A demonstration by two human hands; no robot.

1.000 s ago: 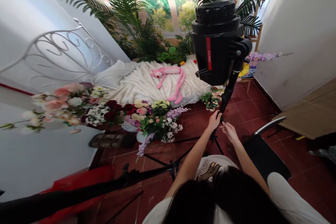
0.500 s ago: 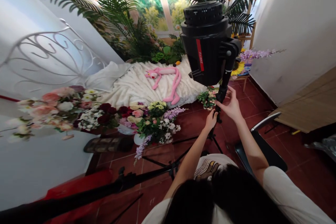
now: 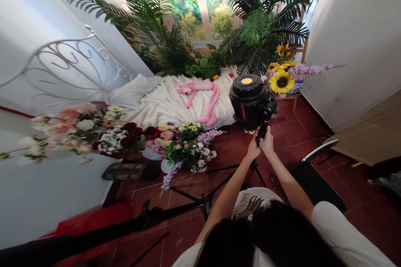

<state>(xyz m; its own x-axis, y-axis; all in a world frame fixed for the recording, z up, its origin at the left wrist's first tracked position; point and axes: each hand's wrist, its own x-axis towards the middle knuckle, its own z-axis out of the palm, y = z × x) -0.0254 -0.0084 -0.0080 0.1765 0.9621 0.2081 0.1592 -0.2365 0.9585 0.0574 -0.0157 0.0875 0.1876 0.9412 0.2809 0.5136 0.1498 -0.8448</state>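
Observation:
A black studio light [image 3: 247, 102] with a red label and a yellow disc on its top stands upright in front of me on a black light stand [image 3: 258, 137]. My left hand [image 3: 253, 150] is closed round the stand's pole just under the lamp. Slightly higher and to the right, my right hand [image 3: 267, 142] is also closed on the pole, close beside the left. The lamp's mounting bracket [image 3: 268, 110] sits above my right hand. Parts of the pole are hidden by my fingers.
A bed with a cream blanket [image 3: 163, 100] holds a pink plush toy [image 3: 206, 98]. Artificial flowers [image 3: 184, 146] line its near side. Another black stand's pole [image 3: 125, 223] crosses the lower left. A black chair [image 3: 318, 183] stands to the right; sunflowers [image 3: 281, 81] are behind the lamp.
The studio light has come down a good way, with my hands lower as well. My right hand, loosely spread before, has closed on the pole. The view has shifted slightly.

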